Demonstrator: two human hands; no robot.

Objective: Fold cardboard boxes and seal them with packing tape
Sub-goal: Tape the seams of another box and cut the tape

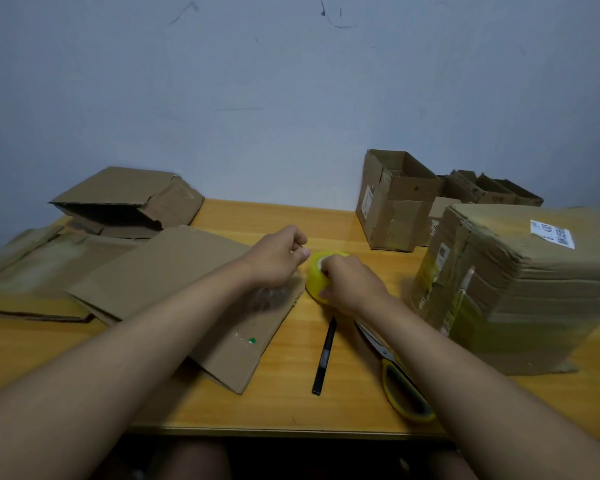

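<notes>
Two hands in view: left hand [278, 258]; right hand [352, 282]; one yellow tape roll [314, 277]; one black pen [324, 356]; one pair of yellow-handled scissors [400, 382]; one big taped box [520, 289] at right; one open upright box [395, 202] behind it; further open boxes [489, 192] at back, number unclear; one half-collapsed box [132, 199] at left; one flat box [187, 292] near centre; other flattened cardboard [39, 271] at far left, count unclear; one counter [284, 403].
</notes>
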